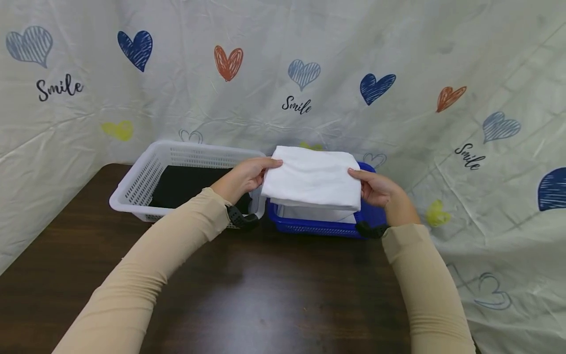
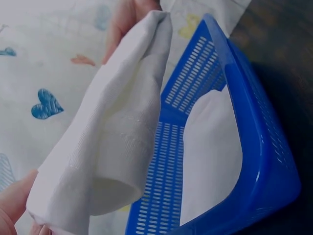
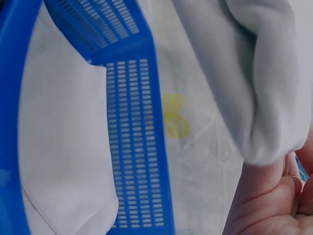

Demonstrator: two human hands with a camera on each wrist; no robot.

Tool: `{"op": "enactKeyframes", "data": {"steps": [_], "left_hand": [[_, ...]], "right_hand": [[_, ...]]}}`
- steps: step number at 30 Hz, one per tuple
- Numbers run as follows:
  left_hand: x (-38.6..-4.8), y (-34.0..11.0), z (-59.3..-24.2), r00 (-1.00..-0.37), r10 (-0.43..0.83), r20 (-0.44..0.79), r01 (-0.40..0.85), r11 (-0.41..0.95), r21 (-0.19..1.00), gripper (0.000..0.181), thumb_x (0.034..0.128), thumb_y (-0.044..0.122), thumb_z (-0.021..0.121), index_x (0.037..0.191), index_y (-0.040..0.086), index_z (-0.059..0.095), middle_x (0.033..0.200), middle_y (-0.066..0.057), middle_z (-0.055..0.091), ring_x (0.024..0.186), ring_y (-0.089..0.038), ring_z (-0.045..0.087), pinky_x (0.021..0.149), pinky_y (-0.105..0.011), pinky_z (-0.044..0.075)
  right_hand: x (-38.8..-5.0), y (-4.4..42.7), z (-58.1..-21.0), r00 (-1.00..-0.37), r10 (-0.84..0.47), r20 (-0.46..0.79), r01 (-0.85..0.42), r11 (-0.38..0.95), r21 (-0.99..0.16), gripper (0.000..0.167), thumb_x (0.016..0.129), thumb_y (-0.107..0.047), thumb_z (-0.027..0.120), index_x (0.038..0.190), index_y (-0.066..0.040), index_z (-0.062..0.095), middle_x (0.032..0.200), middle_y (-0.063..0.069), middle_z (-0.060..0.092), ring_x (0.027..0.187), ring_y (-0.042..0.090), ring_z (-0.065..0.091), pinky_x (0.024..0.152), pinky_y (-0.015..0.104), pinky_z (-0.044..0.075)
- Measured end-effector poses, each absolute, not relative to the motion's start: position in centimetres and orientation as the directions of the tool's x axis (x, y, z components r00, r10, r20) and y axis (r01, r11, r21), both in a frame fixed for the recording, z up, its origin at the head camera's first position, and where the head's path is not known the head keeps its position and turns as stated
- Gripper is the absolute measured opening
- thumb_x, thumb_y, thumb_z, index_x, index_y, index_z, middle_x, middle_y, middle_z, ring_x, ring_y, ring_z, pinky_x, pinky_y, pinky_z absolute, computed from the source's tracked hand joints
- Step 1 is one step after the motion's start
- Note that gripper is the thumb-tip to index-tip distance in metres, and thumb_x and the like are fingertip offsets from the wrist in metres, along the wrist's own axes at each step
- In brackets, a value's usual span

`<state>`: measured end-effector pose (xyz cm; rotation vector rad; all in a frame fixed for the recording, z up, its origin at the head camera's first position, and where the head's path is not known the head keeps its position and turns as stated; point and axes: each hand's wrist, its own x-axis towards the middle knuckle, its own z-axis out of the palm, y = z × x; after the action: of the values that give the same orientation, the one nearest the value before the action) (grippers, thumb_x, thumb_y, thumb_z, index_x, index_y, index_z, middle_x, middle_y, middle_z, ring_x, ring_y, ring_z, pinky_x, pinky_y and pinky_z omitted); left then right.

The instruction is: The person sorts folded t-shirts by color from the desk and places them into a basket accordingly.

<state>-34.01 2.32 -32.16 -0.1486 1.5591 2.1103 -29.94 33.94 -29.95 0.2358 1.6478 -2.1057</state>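
Observation:
A folded white cloth (image 1: 314,177), apparently a garment, is held up above the blue basket (image 1: 309,227). My left hand (image 1: 245,178) pinches its left edge, thumb on top. At the opposite edge, my right hand (image 1: 378,189) pinches it the same way. The left wrist view shows the cloth (image 2: 117,132) as several folded layers, its lower layer sagging into a loop. More white cloth (image 2: 212,152) lies inside the basket, below and apart from the held piece. In the right wrist view my right fingers (image 3: 259,196) support the cloth's corner from underneath.
Left of the blue basket stands a white basket (image 1: 146,182) with folded black cloth (image 1: 185,184) in it. Both baskets sit at the back of a dark wooden table (image 1: 265,295). A white curtain (image 1: 265,29) printed with hearts hangs right behind them.

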Motion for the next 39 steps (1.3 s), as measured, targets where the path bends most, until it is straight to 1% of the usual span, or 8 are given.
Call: {"op": "enactKeyframes", "data": {"steps": [6,13,18,26,32,35,39], "left_hand": [[-34.5,3.3,-32.1,-0.871,0.321,-0.371,-0.452,-0.229,0.862,0.047,0.0941,0.009,0.067,0.139,0.005,0.056,0.093,0.000,0.065,0.072,-0.011,0.067,0.062,-0.022,0.059],[-35.1,4.4,-32.0,-0.872,0.333,-0.359,-0.444,-0.227,0.867,0.046,0.0950,0.010,0.066,0.139,0.006,0.056,0.089,0.000,0.065,0.070,-0.012,0.066,0.061,-0.023,0.059],[-35.4,5.0,-32.1,-0.875,0.324,-0.361,-0.445,-0.240,0.863,0.045,0.0937,0.009,0.068,0.137,0.006,0.058,0.088,0.000,0.066,0.070,-0.012,0.067,0.061,-0.022,0.059],[-36.4,6.0,-32.8,-0.889,0.297,-0.348,-0.425,-0.255,0.868,0.042,0.0918,0.008,0.070,0.133,0.003,0.061,0.089,-0.001,0.067,0.071,-0.012,0.067,0.062,-0.023,0.059],[-36.6,6.7,-34.7,-0.886,0.278,-0.371,-0.442,-0.265,0.857,0.042,0.0908,0.006,0.071,0.132,0.001,0.062,0.079,0.000,0.067,0.063,-0.010,0.066,0.057,-0.021,0.057],[-36.7,6.9,-35.4,-0.889,0.246,-0.385,-0.444,-0.268,0.855,0.043,0.0890,0.004,0.072,0.130,-0.001,0.063,0.073,0.002,0.066,0.059,-0.008,0.064,0.056,-0.019,0.055],[-36.8,7.0,-35.9,-0.887,0.198,-0.417,-0.457,-0.248,0.854,0.042,0.0855,0.006,0.077,0.125,-0.001,0.066,0.066,0.005,0.063,0.056,-0.005,0.060,0.055,-0.016,0.052]], "right_hand": [[-30.7,34.8,-30.0,-0.887,-0.221,-0.405,0.446,-0.190,-0.875,0.028,0.105,-0.017,0.048,0.088,-0.011,0.070,0.081,0.000,0.074,0.071,0.011,0.073,0.064,0.023,0.060],[-31.4,35.7,-30.2,-0.887,-0.186,-0.423,0.456,-0.203,-0.867,0.028,0.103,-0.017,0.050,0.085,-0.011,0.071,0.079,0.000,0.074,0.069,0.011,0.073,0.063,0.024,0.060],[-31.7,36.2,-30.2,-0.889,-0.188,-0.417,0.452,-0.219,-0.865,0.030,0.104,-0.016,0.050,0.084,-0.010,0.072,0.079,0.000,0.075,0.070,0.011,0.073,0.063,0.025,0.061],[-32.6,36.9,-30.3,-0.882,-0.159,-0.443,0.469,-0.227,-0.853,0.025,0.102,-0.017,0.054,0.086,-0.012,0.072,0.080,-0.001,0.074,0.072,0.012,0.073,0.065,0.026,0.061],[-33.2,37.1,-31.7,-0.854,-0.106,-0.510,0.519,-0.237,-0.821,0.025,0.100,-0.020,0.058,0.082,-0.012,0.072,0.078,-0.001,0.074,0.071,0.012,0.072,0.066,0.028,0.061],[-33.3,37.1,-32.2,-0.843,-0.099,-0.529,0.536,-0.236,-0.811,0.026,0.100,-0.020,0.058,0.081,-0.012,0.073,0.078,-0.001,0.074,0.072,0.012,0.072,0.066,0.028,0.061],[-33.5,37.2,-32.8,-0.835,-0.096,-0.542,0.548,-0.241,-0.801,0.025,0.100,-0.020,0.059,0.080,-0.012,0.073,0.078,-0.001,0.074,0.071,0.012,0.072,0.066,0.028,0.061]]}}
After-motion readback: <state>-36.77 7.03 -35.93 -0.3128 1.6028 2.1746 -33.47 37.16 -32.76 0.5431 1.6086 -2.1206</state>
